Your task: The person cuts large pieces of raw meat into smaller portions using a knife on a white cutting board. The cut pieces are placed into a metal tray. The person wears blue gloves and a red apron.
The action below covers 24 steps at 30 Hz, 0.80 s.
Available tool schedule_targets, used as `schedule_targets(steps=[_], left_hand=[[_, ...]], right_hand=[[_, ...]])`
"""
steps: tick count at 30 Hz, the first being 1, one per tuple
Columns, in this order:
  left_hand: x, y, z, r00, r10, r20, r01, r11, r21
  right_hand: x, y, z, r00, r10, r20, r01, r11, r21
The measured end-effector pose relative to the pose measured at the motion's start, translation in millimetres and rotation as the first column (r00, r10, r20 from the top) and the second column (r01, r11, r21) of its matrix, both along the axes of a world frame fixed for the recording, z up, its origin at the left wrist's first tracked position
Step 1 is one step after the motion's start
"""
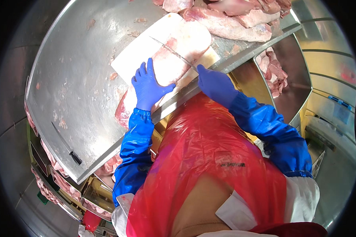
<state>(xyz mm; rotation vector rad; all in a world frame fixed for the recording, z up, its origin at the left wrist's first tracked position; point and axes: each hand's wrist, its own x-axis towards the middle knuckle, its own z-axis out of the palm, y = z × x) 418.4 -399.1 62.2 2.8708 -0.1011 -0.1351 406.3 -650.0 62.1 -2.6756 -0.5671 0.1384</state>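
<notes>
Clearly, left hand (149,87) splayed; right hand (216,83) clasping knife (172,50).

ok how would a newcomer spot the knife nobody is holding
Find the big grey metal table. Near its lower-left corner lies a black-handled thin metal knife. Unlike the long metal blade in the blue-gloved right hand, it lies loose.

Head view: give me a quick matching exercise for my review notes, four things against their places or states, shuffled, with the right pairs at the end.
1. Left hand
2. Right hand
3. Black-handled knife
4. White board

A. beneath the meat
B. lying on the steel table
C. spread open at the meat
D. closed around a thin knife

Pairs: 1-C, 2-D, 3-B, 4-A
</notes>
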Motion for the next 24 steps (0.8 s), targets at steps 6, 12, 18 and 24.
schedule_targets(steps=[6, 12, 18, 24], left_hand=[[-0.2, 4.6, -1.9, 0.999, 0.018, -0.045, -0.019, 1.000, -0.010], [6.7, 0.1, 7.5, 0.994, 0.006, -0.107, -0.007, 1.000, -0.012], [2.7, 1.3, 6.0, 0.996, 0.065, -0.057, -0.065, 0.998, 0.014], [4.4, 2.9, 8.3, 0.997, 0.007, -0.079, -0.003, 0.999, 0.052]], right_hand=[[-28.4, -27.1, 21.5, 0.989, 0.145, 0.030, -0.134, 0.965, -0.224], [41.5, 32.8, -26.7, 0.981, -0.030, -0.191, 0.056, 0.989, 0.135], [35.8, 24.0, -4.2, 0.609, -0.077, -0.789, 0.546, 0.762, 0.348], [0.6, -2.1, -17.3, 0.896, -0.070, -0.439, 0.000, 0.988, -0.157]])
